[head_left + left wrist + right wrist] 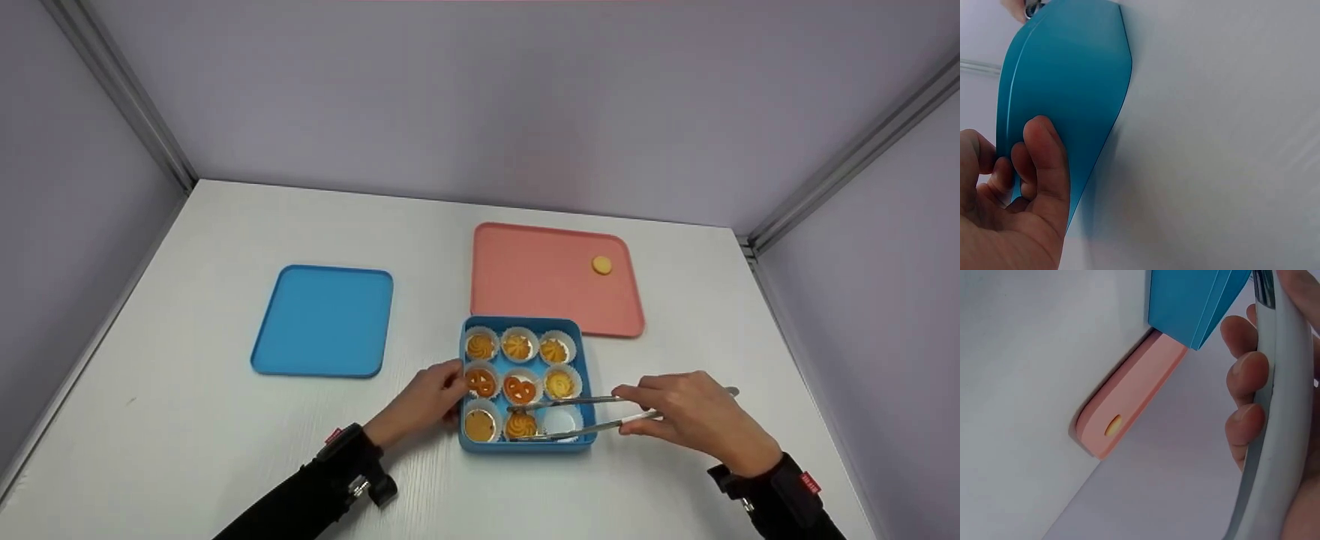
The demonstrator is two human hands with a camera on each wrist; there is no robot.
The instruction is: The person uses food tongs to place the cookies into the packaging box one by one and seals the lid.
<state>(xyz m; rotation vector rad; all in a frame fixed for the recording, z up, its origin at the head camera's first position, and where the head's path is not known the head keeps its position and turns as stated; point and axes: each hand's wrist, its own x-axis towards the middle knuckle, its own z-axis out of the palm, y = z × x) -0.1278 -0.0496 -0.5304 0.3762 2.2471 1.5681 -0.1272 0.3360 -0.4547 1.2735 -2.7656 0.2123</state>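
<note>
A blue box [527,448] holds rows of white paper cups with cookies. Swirl cookies [517,346] fill the far row; two pretzel-shaped cookies [520,389] and a pale swirl cookie [559,384] sit in the middle row. Nearest me are a round flat cookie [479,425], a swirl cookie [520,424] and a cup [562,421] showing only white paper. My left hand [431,394] pinches the box's left wall, thumb and fingers on either side of the rim. With my right hand [690,412] I grip metal tongs [600,429], whose tips lie on either side of the near-row swirl cookie.
Behind the box lies a pink tray [540,270] with one round yellow cookie [602,265] near its right side. A flat blue tray [324,321] lies on the white table [180,420] to the left. Grey walls [465,97] enclose the back and sides.
</note>
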